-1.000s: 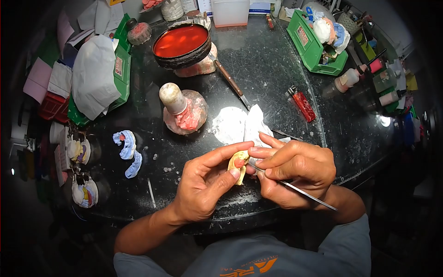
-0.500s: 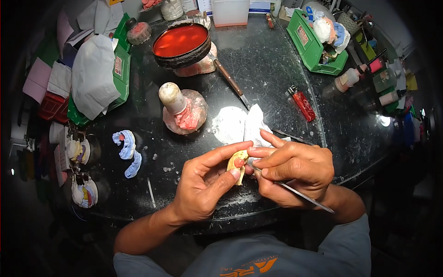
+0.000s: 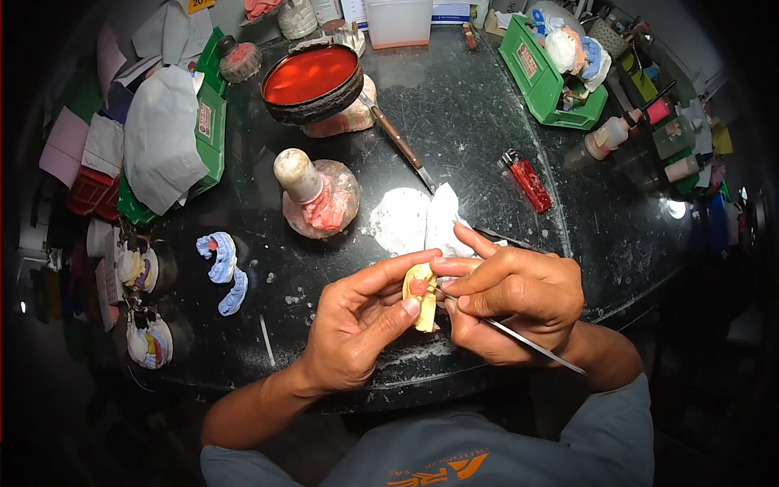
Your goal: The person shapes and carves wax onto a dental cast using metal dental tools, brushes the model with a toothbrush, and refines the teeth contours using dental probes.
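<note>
Between the thumb and fingers of my left hand (image 3: 357, 321) is a small yellow dental cast (image 3: 424, 316), with a patch of pink wax (image 3: 419, 287) on it. My right hand (image 3: 515, 304) grips a thin metal carving tool (image 3: 531, 344) like a pen. The tool's tip meets the cast near the pink patch; whether it touches the wax or the yellow part I cannot tell. Just beyond my fingers lie a crumpled white tissue (image 3: 443, 217) and a round white patch (image 3: 401, 221) on the dark table.
A pan of red wax (image 3: 315, 75), a wooden-handled knife (image 3: 398, 140), a glass burner with a cap (image 3: 321, 199) and a red lighter (image 3: 530, 183) stand or lie farther back. Blue dental casts (image 3: 219, 258) are at left. Green bins (image 3: 213, 130) flank the table.
My left hand has turned the yellow cast slightly, so more of its face and the pink patch show. The tool's tip has shifted a little at the cast. The whole view has shifted slightly.
</note>
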`<state>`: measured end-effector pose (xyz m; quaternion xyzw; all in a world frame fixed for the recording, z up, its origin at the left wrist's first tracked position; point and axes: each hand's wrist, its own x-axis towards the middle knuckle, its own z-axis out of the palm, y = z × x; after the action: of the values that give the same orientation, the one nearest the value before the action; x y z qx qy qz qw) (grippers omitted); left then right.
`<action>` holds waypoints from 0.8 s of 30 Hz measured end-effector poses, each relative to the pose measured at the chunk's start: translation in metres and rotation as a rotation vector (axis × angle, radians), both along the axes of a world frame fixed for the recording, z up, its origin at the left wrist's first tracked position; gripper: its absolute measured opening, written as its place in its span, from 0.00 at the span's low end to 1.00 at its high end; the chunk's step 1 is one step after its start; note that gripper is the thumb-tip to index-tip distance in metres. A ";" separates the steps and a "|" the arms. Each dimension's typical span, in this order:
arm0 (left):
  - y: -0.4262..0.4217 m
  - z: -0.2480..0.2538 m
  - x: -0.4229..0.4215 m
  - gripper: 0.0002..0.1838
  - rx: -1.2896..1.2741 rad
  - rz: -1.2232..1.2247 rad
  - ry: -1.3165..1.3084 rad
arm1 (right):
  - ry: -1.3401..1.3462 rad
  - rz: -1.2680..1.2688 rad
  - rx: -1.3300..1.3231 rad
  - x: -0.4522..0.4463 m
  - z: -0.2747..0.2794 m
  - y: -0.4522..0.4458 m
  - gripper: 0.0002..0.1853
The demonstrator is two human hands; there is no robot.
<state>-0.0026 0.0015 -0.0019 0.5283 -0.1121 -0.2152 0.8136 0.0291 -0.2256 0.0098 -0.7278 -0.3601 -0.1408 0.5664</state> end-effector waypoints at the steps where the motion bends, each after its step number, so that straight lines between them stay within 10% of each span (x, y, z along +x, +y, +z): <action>1: 0.000 0.000 0.000 0.26 -0.004 -0.002 0.007 | -0.005 -0.001 0.000 0.000 0.000 0.000 0.06; 24: -0.001 0.004 0.000 0.30 -0.128 -0.044 0.232 | -0.030 -0.005 -0.027 0.000 0.003 0.001 0.08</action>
<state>-0.0030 0.0007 0.0022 0.4442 -0.0422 -0.2853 0.8482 0.0291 -0.2249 0.0126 -0.7341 -0.3686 -0.1483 0.5507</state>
